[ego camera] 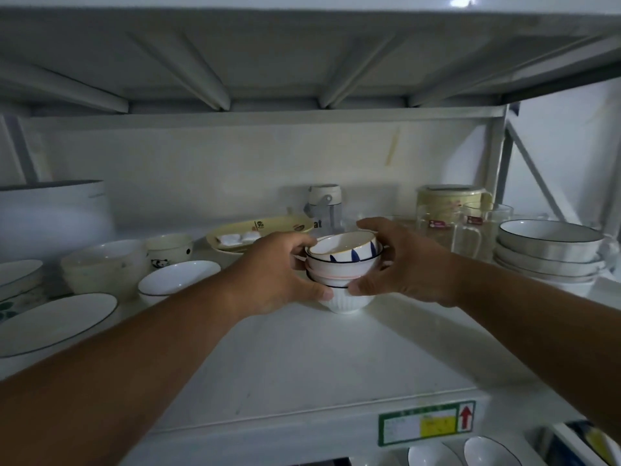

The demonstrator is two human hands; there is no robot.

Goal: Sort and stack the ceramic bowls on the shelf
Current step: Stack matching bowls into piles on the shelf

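Left grip: the left hand (272,274) is curled round the left side of the stack of small bowls (344,270); fingers are laid at the upper rims, the thumb is pressed low on the near side.
Right grip: the right hand (408,260) is curled round the right side of the same stack; fingers are hooked over the far top rim, the thumb is set low, close to the left thumb.
Stack: several nested bowls are seen, the top bowl (341,245) marked with blue strokes and tilted; the ribbed white bottom bowl (346,304) is resting on the shelf (319,358), mid-depth and centre.
Left of the stack: a blue-rimmed bowl (178,279), a cream bowl (102,265), a panda mug (169,252) and a large plate (55,322) are ranged along the shelf.
Far: a yellow dish (258,230) and a flask (324,205) are placed behind the hands.
Right: glass jugs (467,223) and a pile of wide blue-rimmed bowls (547,252) are set well apart from the stack.
Hidden or unclear: the middle bowls' sides are covered by both hands, so their exact count cannot be told; the label (426,423) on the shelf edge is unreadable; the plates at the far left are cut off by the frame.
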